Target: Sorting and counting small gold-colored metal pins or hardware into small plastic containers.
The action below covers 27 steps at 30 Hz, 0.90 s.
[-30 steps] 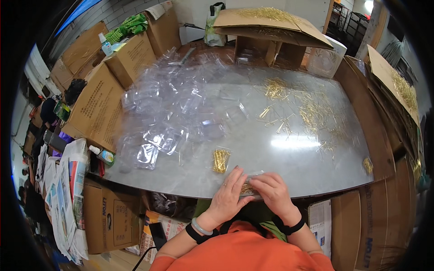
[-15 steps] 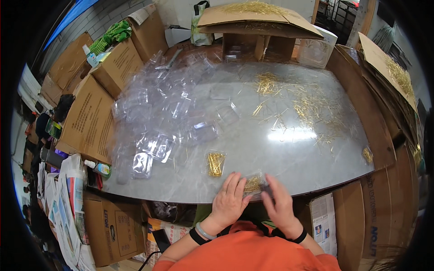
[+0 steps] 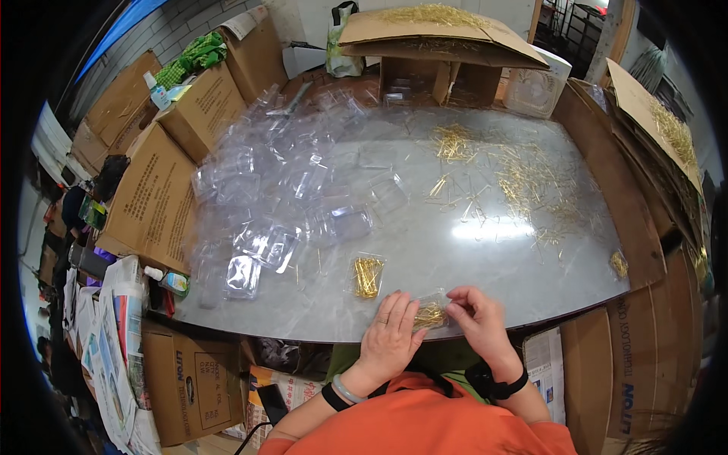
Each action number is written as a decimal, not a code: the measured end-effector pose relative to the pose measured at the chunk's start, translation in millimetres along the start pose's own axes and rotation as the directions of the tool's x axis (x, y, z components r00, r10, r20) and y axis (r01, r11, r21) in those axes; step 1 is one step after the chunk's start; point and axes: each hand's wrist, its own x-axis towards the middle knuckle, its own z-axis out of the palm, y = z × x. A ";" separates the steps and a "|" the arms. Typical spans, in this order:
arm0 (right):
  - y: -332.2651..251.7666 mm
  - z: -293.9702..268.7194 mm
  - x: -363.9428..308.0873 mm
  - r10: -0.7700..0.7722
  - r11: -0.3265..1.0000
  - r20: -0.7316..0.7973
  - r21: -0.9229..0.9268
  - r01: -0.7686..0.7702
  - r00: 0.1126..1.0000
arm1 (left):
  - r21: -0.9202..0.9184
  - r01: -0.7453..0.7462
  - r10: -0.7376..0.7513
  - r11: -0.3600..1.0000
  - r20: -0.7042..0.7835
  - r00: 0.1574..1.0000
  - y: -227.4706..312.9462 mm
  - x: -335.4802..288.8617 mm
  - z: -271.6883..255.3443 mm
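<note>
A small clear plastic box (image 3: 431, 315) with thin gold metal pins in it lies at the table's near edge. My left hand (image 3: 388, 331) rests at its left side, fingers stretched out flat and the thumb against the box. At the box's right edge, my right hand (image 3: 481, 318) is closed, thumb and index finger pinching the clear rim. Just beyond my left hand stands another clear box of gold pins (image 3: 368, 277), untouched. Loose gold pins (image 3: 523, 189) are scattered over the table's right half, with a denser heap (image 3: 453, 142) farther back.
Many clear plastic boxes (image 3: 303, 182) pile up on the grey table's left half. A filled pack (image 3: 618, 264) lies by the right edge. Cardboard boxes (image 3: 152, 197) wall the left side, and cardboard panels (image 3: 614, 167) the right. A cardboard shelf (image 3: 444, 45) stands at the back.
My right hand has gone from open fingers beside the box to a pinch on its right edge. My left hand stays in place. The whole view has shifted slightly.
</note>
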 end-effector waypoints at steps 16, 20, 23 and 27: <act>11.6 13.7 -8.3 -0.463 0.805 0.019 -0.410 0.429 0.886 | 0.042 0.027 -0.027 0.999 -0.014 1.000 2.5 -2.4 4.5; 10.1 21.7 7.7 -0.579 0.599 0.028 -0.663 0.448 0.815 | 0.061 0.019 -0.018 0.998 -0.020 1.000 4.3 0.4 2.0; 14.6 28.0 -5.7 -0.626 0.572 -0.010 -0.686 0.449 0.780 | 0.055 0.010 -0.009 0.998 -0.024 1.000 3.9 -1.8 5.8; 13.8 24.5 -11.5 -0.552 0.703 -0.042 -0.561 0.438 0.833 | -0.017 -0.020 0.020 1.000 0.008 1.000 1.0 -0.9 1.4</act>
